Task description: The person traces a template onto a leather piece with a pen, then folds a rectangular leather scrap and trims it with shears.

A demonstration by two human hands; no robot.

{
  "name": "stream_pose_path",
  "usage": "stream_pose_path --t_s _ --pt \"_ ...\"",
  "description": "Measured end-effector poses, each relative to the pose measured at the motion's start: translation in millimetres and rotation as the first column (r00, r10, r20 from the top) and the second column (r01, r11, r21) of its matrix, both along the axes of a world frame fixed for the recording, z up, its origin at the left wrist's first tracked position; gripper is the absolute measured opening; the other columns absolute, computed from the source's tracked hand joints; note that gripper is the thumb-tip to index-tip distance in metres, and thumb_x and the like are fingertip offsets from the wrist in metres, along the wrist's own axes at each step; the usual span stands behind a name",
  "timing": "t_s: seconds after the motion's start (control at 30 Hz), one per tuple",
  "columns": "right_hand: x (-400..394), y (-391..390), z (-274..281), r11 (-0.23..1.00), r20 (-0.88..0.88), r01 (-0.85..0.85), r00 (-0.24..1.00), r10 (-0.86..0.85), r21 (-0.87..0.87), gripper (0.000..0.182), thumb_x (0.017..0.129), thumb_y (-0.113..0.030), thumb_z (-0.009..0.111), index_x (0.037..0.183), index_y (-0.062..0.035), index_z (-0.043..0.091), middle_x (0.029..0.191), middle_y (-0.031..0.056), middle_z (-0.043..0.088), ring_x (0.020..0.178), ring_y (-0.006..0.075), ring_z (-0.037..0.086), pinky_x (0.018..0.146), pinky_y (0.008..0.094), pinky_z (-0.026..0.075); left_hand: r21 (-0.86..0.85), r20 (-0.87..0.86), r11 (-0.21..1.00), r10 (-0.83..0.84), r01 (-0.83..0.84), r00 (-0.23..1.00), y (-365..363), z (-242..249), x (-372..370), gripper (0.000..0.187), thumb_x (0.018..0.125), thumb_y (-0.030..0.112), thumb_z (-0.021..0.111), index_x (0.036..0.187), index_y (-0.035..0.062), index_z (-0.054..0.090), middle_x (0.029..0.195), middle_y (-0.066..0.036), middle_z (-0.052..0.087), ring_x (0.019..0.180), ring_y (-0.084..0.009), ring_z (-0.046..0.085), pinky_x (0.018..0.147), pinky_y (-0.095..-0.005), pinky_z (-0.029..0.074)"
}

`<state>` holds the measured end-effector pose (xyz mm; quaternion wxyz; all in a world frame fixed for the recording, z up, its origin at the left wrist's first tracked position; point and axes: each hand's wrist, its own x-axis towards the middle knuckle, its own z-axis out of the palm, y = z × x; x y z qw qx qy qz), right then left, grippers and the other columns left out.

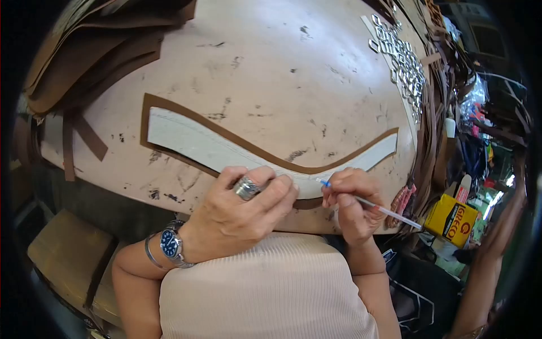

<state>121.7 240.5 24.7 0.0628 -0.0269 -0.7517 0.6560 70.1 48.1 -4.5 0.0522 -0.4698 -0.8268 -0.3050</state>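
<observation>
A curved brown leather strip (145, 121) lies on the table, with a pale grey-white template (186, 135) of similar shape on top of it. My left hand (248, 203), with a ring and a wristwatch, rests on the template near its middle, fingers bent and pressed down on it. In my right hand (355, 203) is a thin clear pen (398, 216), closed between thumb and fingers. Its blue tip (323, 182) is at the template, just right of my left hand.
Brown leather sheets (96, 56) are piled at the upper left. Metal buckles (401, 62) lie scattered at the upper right beside hanging leather strips (437, 113). A yellow box (450, 219) stands right of the table. Another person's arm (497, 243) shows at the far right.
</observation>
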Motion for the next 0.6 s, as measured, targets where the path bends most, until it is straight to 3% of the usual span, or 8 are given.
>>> stream_pose_path --t_s 0.17,0.27,0.37,0.47,0.6 --pt "15.5 5.4 -3.0 0.983 -0.079 -0.094 0.991 0.108 0.159 0.014 0.069 0.011 0.053 0.080 0.0059 0.059 0.072 0.0126 0.059 0.063 0.0230 0.058 0.057 0.0293 0.045 -0.070 -0.036 0.997 0.010 -0.013 0.999 0.6 4.4 0.7 0.039 0.064 0.012 0.065 0.102 0.0140 0.064 0.102 0.001 0.054 0.088 -0.0147 0.055 0.076 -0.0331 0.038" --pt "20.5 6.2 -6.3 0.967 -0.074 -0.117 0.988 0.137 0.226 0.014 0.066 0.012 0.053 0.078 0.0061 0.059 0.071 0.0133 0.059 0.062 0.0240 0.058 0.056 0.0299 0.046 -0.085 -0.114 0.996 -0.007 -0.002 0.993 0.5 1.6 0.6 0.029 0.072 0.017 0.058 0.100 0.0147 0.061 0.101 0.000 0.051 0.095 -0.0134 0.051 0.076 -0.0339 0.038" --pt "22.7 6.0 -9.9 0.960 -0.093 -0.109 0.986 0.137 0.259 0.014 0.065 0.012 0.054 0.076 0.0053 0.058 0.070 0.0133 0.059 0.060 0.0238 0.059 0.052 0.0298 0.046 -0.100 -0.131 0.995 -0.019 0.006 0.991 0.0 -0.9 0.9 0.029 0.072 0.019 0.059 0.101 0.0166 0.062 0.103 0.000 0.052 0.095 -0.0145 0.052 0.076 -0.0353 0.039" --pt "23.1 6.8 -10.9 0.951 -0.100 -0.100 0.986 0.134 0.292 0.014 0.063 0.011 0.055 0.075 0.0045 0.058 0.069 0.0129 0.059 0.057 0.0233 0.059 0.049 0.0293 0.046 -0.108 -0.099 0.994 -0.015 0.004 0.995 1.1 3.6 1.3 0.042 0.064 0.009 0.064 0.105 0.0202 0.064 0.103 0.000 0.053 0.087 -0.0163 0.054 0.074 -0.0341 0.039" --pt "23.2 6.0 -17.2 0.948 -0.176 -0.082 0.974 0.141 0.307 0.015 0.062 0.011 0.056 0.076 0.0039 0.059 0.069 0.0121 0.059 0.056 0.0228 0.059 0.048 0.0286 0.045 -0.118 -0.124 0.993 -0.020 0.006 0.992 1.1 3.5 0.7 0.039 0.066 0.012 0.063 0.104 0.0195 0.063 0.103 0.000 0.054 0.089 -0.0161 0.054 0.074 -0.0345 0.039"
